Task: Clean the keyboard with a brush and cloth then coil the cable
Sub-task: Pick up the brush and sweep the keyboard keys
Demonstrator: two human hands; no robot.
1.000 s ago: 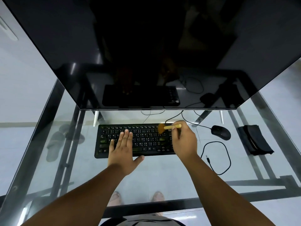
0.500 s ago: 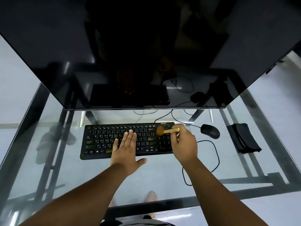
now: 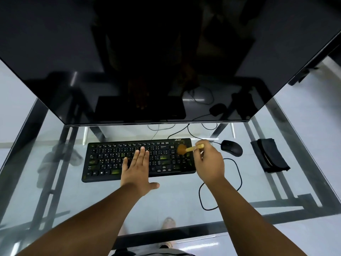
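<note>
Brush (image 3: pixel 182 149) travel has reached the keyboard (image 3: pixel 110 174) numpad; right hand (image 3: pixel 210 163) pinches its handle, left hand (image 3: pixel 137 169) presses flat. Hard strokes could dislodge keycaps.

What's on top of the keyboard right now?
The left hand lies flat on the keyboard mid-section; the brush, held by the right hand, touches its right end. Keys beneath the palm are hidden.
</note>
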